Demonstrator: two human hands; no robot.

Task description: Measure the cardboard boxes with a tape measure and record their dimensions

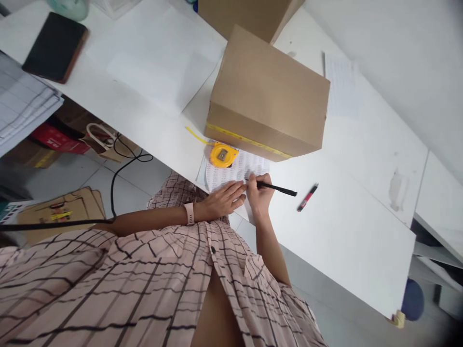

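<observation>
My right hand [259, 195] grips a black pen [280, 188], its tip down at a printed sheet of paper [237, 174]. Flat on the sheet's near edge lies my left hand [226, 198], fingers stretched toward the pen. A yellow tape measure [223, 155] rests on the sheet's upper left part, with a short length of its blade sticking out to the left. Just beyond stands a closed brown cardboard box [271, 86], a strip of yellow tape along its near side. The pen tip itself is hard to make out.
A red and black pen [307, 197] lies right of my right hand on the white table [343, 231]. Large white paper [159, 58], a dark notebook-like case [56, 47] and another cardboard box [246, 17] are farther back. A black cable [113, 188] hangs at the left.
</observation>
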